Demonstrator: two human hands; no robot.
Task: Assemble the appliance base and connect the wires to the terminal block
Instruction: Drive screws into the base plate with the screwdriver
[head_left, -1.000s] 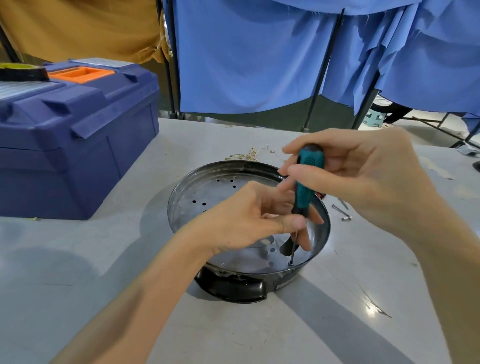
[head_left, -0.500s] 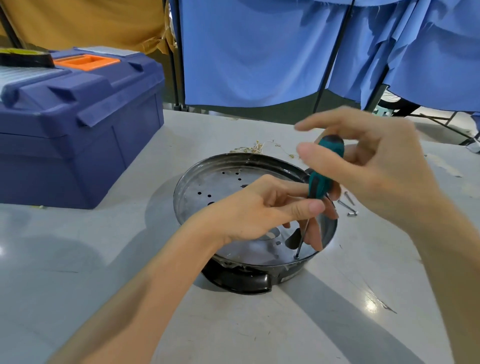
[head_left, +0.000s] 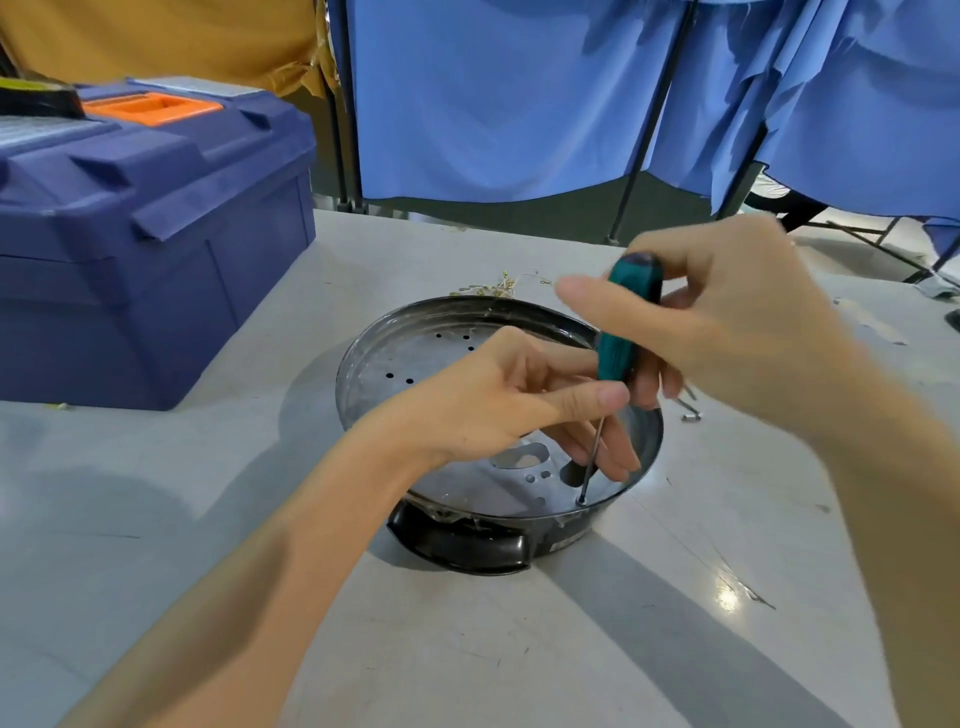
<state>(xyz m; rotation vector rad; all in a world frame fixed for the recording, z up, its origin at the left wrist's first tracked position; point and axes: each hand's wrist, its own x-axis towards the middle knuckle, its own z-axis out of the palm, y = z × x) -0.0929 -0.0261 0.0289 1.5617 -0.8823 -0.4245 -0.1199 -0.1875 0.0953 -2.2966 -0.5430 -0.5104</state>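
A round black appliance base (head_left: 415, 358) with a perforated metal plate inside sits on the grey table, a black plastic part (head_left: 462, 548) at its near edge. My right hand (head_left: 727, 322) grips the teal handle of a screwdriver (head_left: 626, 332), held nearly upright, its tip on a screw near the plate's front right rim. My left hand (head_left: 498, 400) reaches into the base and pinches the metal shaft just below the handle. No terminal block or wires are clearly visible.
A large blue toolbox (head_left: 145, 249) with an orange latch stands at the left. Loose screws (head_left: 691, 413) lie right of the base, and small brass bits (head_left: 498, 286) behind it. Blue curtains on black poles hang beyond the table's far edge.
My right hand has shifted its fingers around the handle, index finger now stretched out to the left. The screwdriver stays on the same screw; the left hand keeps steadying the shaft.
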